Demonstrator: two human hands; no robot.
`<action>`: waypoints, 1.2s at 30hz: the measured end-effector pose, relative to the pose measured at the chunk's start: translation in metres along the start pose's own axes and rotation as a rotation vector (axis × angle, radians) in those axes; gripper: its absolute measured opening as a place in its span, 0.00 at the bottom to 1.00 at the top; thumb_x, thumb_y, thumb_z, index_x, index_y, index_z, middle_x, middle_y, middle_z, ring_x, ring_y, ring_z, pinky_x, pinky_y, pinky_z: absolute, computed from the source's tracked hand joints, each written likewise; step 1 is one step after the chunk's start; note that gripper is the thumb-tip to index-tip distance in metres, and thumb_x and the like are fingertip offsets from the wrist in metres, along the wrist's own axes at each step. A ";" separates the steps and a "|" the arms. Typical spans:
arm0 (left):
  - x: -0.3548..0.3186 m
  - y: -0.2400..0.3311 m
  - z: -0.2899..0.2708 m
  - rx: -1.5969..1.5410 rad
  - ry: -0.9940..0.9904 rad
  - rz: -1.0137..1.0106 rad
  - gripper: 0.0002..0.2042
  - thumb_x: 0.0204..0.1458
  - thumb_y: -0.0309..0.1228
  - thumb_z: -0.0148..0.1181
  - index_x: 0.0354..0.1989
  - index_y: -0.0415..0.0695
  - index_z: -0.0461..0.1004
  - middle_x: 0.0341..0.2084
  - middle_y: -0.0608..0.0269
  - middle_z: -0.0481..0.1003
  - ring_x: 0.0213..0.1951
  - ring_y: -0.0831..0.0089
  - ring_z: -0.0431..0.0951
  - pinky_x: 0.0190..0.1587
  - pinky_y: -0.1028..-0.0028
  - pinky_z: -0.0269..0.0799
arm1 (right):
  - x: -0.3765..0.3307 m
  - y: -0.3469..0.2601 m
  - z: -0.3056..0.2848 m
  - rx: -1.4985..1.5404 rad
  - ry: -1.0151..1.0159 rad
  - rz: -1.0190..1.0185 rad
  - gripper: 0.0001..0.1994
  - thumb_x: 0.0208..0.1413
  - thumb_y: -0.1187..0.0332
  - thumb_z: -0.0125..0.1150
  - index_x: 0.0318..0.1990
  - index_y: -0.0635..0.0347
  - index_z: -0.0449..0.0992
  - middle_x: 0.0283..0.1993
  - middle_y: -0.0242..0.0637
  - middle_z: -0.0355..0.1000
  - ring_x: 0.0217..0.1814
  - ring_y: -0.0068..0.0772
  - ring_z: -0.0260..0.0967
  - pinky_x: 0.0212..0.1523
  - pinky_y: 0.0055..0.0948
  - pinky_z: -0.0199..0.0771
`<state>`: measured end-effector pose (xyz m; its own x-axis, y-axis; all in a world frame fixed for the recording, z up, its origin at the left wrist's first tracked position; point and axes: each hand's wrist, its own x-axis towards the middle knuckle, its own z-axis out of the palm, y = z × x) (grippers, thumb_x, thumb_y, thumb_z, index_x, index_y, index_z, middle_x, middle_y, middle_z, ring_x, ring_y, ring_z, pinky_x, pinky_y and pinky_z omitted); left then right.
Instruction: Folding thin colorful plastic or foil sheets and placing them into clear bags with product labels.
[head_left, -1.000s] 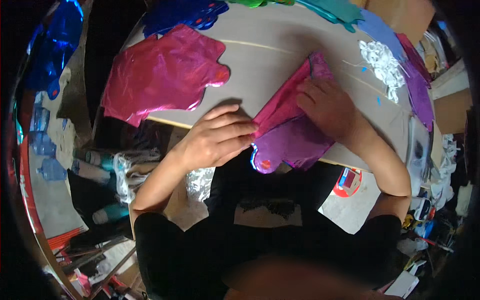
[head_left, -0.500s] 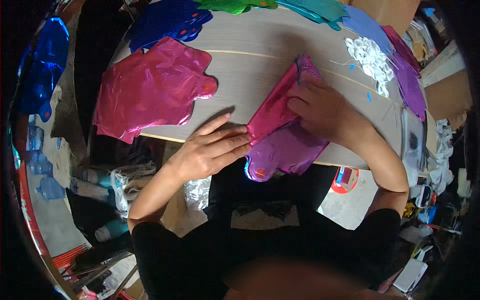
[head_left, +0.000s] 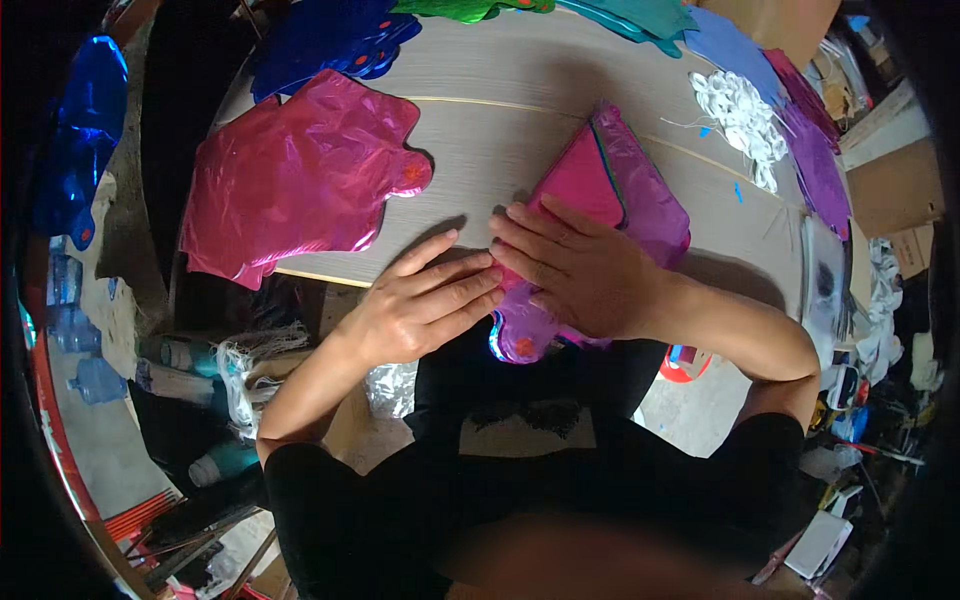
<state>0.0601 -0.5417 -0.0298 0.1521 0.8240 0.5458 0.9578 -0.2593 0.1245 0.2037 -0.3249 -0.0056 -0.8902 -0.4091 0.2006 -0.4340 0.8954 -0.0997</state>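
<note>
Presently I count one folded pink-and-purple foil piece (head_left: 650,190) overlapping the grey table's (head_left: 480,150) near edge; left hand (head_left: 410,305), fingers spread, at its left corner; right hand (head_left: 590,270) flat upon it, fingers slightly parted; one pink foil shape (head_left: 300,180) leftward; one white string bundle (head_left: 740,115); cluttered room.

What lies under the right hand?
Folded pink and purple foil, which shows above and below the right hand in the picture. The part directly beneath is covered and cannot be seen.
</note>
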 end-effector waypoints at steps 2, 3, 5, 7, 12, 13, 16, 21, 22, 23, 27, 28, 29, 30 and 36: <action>0.000 0.000 0.001 0.002 0.009 -0.001 0.14 0.45 0.30 0.61 0.42 0.46 0.82 0.44 0.64 0.79 0.51 0.68 0.78 0.65 0.56 0.63 | -0.002 0.006 0.001 0.091 -0.043 -0.014 0.33 0.53 0.64 0.60 0.66 0.63 0.60 0.72 0.47 0.53 0.76 0.45 0.47 0.75 0.45 0.43; 0.000 0.000 0.001 0.002 0.011 -0.001 0.14 0.45 0.30 0.61 0.42 0.46 0.82 0.44 0.64 0.79 0.51 0.68 0.78 0.65 0.56 0.63 | -0.003 0.008 -0.001 0.090 -0.045 -0.014 0.33 0.53 0.64 0.60 0.66 0.63 0.60 0.72 0.47 0.53 0.76 0.45 0.47 0.75 0.45 0.43; 0.000 -0.001 0.001 0.008 0.000 0.011 0.15 0.45 0.30 0.60 0.43 0.46 0.82 0.44 0.64 0.79 0.51 0.67 0.78 0.64 0.56 0.63 | -0.002 0.010 -0.006 0.143 -0.104 -0.026 0.33 0.54 0.64 0.59 0.67 0.64 0.59 0.73 0.47 0.51 0.77 0.45 0.44 0.76 0.44 0.41; 0.000 -0.001 0.000 0.005 0.002 0.012 0.15 0.45 0.31 0.60 0.43 0.46 0.82 0.44 0.64 0.79 0.51 0.67 0.78 0.64 0.56 0.63 | -0.001 0.014 -0.008 0.148 -0.133 -0.026 0.32 0.55 0.63 0.58 0.67 0.65 0.59 0.73 0.48 0.50 0.78 0.44 0.43 0.76 0.44 0.41; 0.000 -0.002 -0.001 -0.005 0.000 0.010 0.14 0.45 0.31 0.60 0.42 0.46 0.82 0.44 0.64 0.79 0.51 0.67 0.78 0.64 0.56 0.64 | 0.002 0.033 -0.011 0.143 -0.202 0.002 0.31 0.59 0.62 0.55 0.67 0.65 0.57 0.75 0.46 0.47 0.79 0.42 0.40 0.77 0.43 0.38; 0.000 -0.001 -0.002 -0.010 -0.004 0.003 0.14 0.46 0.31 0.60 0.42 0.46 0.82 0.44 0.64 0.79 0.51 0.67 0.78 0.64 0.56 0.64 | 0.003 0.038 -0.012 0.124 -0.208 0.006 0.31 0.60 0.62 0.53 0.68 0.65 0.56 0.75 0.45 0.46 0.79 0.41 0.39 0.77 0.42 0.37; 0.000 -0.001 0.000 -0.014 0.001 0.002 0.13 0.46 0.30 0.61 0.41 0.46 0.82 0.43 0.64 0.79 0.51 0.68 0.78 0.64 0.56 0.64 | 0.002 0.057 -0.015 0.067 -0.214 0.003 0.30 0.61 0.62 0.51 0.69 0.63 0.55 0.76 0.44 0.45 0.80 0.40 0.37 0.77 0.42 0.35; -0.001 -0.001 0.000 -0.016 0.010 -0.004 0.12 0.46 0.29 0.61 0.41 0.46 0.82 0.43 0.65 0.79 0.50 0.67 0.78 0.64 0.56 0.64 | 0.006 0.078 -0.020 -0.001 -0.227 -0.032 0.30 0.62 0.62 0.50 0.70 0.63 0.55 0.76 0.43 0.44 0.80 0.41 0.36 0.77 0.42 0.34; -0.001 -0.001 0.000 0.011 0.004 0.012 0.12 0.46 0.30 0.63 0.40 0.45 0.82 0.43 0.65 0.79 0.50 0.67 0.78 0.64 0.56 0.64 | 0.007 0.078 -0.020 0.027 -0.231 -0.021 0.30 0.62 0.62 0.51 0.70 0.62 0.55 0.76 0.43 0.44 0.80 0.41 0.35 0.77 0.43 0.34; 0.001 -0.002 0.000 0.035 0.000 0.032 0.13 0.45 0.32 0.64 0.40 0.45 0.82 0.42 0.64 0.80 0.50 0.67 0.78 0.64 0.55 0.63 | 0.007 0.078 -0.020 0.053 -0.235 -0.005 0.30 0.62 0.62 0.51 0.70 0.62 0.55 0.76 0.43 0.44 0.80 0.42 0.35 0.77 0.43 0.34; 0.017 0.002 -0.017 -0.033 -0.048 -0.039 0.13 0.45 0.34 0.67 0.39 0.44 0.82 0.42 0.63 0.80 0.47 0.66 0.80 0.64 0.56 0.64 | 0.004 0.083 -0.015 0.065 -0.178 -0.032 0.30 0.61 0.62 0.51 0.70 0.61 0.55 0.76 0.44 0.44 0.80 0.44 0.36 0.77 0.44 0.34; 0.023 -0.001 -0.023 -0.138 -0.088 -0.079 0.13 0.46 0.35 0.67 0.40 0.44 0.82 0.42 0.62 0.80 0.46 0.66 0.80 0.63 0.56 0.65 | 0.005 0.083 -0.016 0.063 -0.177 -0.039 0.30 0.62 0.62 0.51 0.70 0.61 0.55 0.76 0.45 0.45 0.80 0.44 0.36 0.77 0.44 0.35; 0.027 -0.006 -0.026 -0.240 -0.126 -0.120 0.14 0.47 0.36 0.67 0.40 0.44 0.81 0.42 0.61 0.80 0.44 0.66 0.81 0.62 0.57 0.67 | 0.006 0.082 -0.016 0.060 -0.176 -0.048 0.30 0.62 0.63 0.52 0.70 0.61 0.55 0.76 0.45 0.45 0.79 0.45 0.37 0.77 0.45 0.35; 0.032 -0.011 -0.025 -0.273 -0.126 -0.142 0.12 0.48 0.33 0.66 0.40 0.43 0.81 0.41 0.58 0.80 0.41 0.65 0.82 0.56 0.60 0.73 | 0.005 0.083 -0.015 0.063 -0.176 -0.046 0.30 0.62 0.63 0.52 0.70 0.61 0.55 0.76 0.45 0.45 0.79 0.45 0.37 0.77 0.45 0.35; 0.045 -0.034 -0.013 -0.398 -0.240 -0.128 0.10 0.46 0.29 0.68 0.39 0.44 0.81 0.40 0.60 0.80 0.46 0.63 0.80 0.53 0.61 0.75 | 0.007 0.083 -0.016 0.045 -0.200 -0.038 0.29 0.63 0.62 0.50 0.69 0.63 0.55 0.75 0.47 0.45 0.79 0.45 0.36 0.77 0.45 0.34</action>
<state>0.0313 -0.5022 0.0014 0.1356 0.9428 0.3044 0.8116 -0.2820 0.5117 0.1640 -0.2505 0.0030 -0.8811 -0.4728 0.0083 -0.4692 0.8719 -0.1405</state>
